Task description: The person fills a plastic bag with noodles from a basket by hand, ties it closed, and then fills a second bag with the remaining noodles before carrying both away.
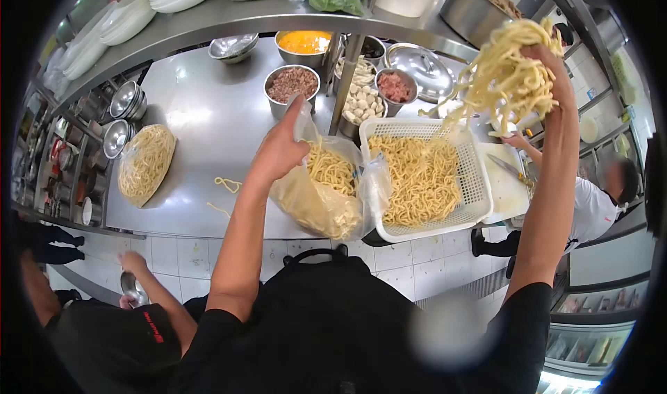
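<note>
My left hand (281, 151) grips the upper edge of a clear plastic bag (302, 203) that is partly filled with thick yellow noodles (332, 168). High on the right, my right hand (552, 64) is closed on a big bunch of noodles (511, 71), whose strands hang down from it. Below and to the left of that bunch, a white perforated basket (479, 178) holds more loose noodles (417, 178). The bag stands against the basket's left side.
Bowls of minced meat (293, 83), yellow liquid (304, 42) and pink meat (394, 87) stand behind. A full noodle bag (147, 165) lies left. A knife (504, 163) rests on a cutting board (506, 196). Co-workers stand at right (590, 203) and lower left (111, 345). A steel shelf (229, 26) overhangs.
</note>
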`<state>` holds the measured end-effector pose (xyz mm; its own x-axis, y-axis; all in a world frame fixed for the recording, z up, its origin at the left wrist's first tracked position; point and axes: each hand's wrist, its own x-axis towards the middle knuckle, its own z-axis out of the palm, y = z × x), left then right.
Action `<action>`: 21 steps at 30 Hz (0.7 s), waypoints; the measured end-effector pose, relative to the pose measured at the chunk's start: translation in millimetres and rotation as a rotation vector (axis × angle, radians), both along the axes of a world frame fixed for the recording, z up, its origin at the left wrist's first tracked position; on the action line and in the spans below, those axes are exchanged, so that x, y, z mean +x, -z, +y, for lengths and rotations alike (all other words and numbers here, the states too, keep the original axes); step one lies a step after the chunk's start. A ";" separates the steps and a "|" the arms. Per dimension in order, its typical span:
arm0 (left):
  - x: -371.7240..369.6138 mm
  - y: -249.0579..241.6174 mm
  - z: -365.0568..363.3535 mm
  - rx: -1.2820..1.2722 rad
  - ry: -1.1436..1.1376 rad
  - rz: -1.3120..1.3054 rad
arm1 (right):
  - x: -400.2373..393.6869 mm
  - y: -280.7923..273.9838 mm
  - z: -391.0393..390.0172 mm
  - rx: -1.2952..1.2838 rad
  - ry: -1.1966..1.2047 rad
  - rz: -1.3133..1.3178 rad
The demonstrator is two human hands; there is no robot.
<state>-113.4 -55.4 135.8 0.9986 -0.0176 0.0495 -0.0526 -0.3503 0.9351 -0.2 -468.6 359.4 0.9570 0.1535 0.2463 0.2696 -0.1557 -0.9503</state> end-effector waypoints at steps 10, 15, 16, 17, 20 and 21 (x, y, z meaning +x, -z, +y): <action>-10.4 -13.2 16.0 0.051 -0.050 0.039 | -34.2 -15.4 117.7 0.067 -0.127 0.013; -15.5 -13.2 22.8 0.051 -0.039 0.090 | -52.2 67.7 176.7 0.142 -0.296 0.120; -15.2 -10.6 26.7 0.058 -0.049 0.094 | -31.8 112.3 176.9 0.113 -0.347 0.218; -15.9 -8.8 27.6 0.026 -0.048 0.095 | -30.7 148.3 193.5 0.074 -0.293 0.289; -13.9 18.3 29.8 0.251 -0.125 -0.302 | -38.1 240.6 244.4 0.098 -0.434 0.626; -20.7 11.1 29.0 0.195 -0.112 -0.250 | -45.6 268.7 261.8 0.018 -0.482 0.540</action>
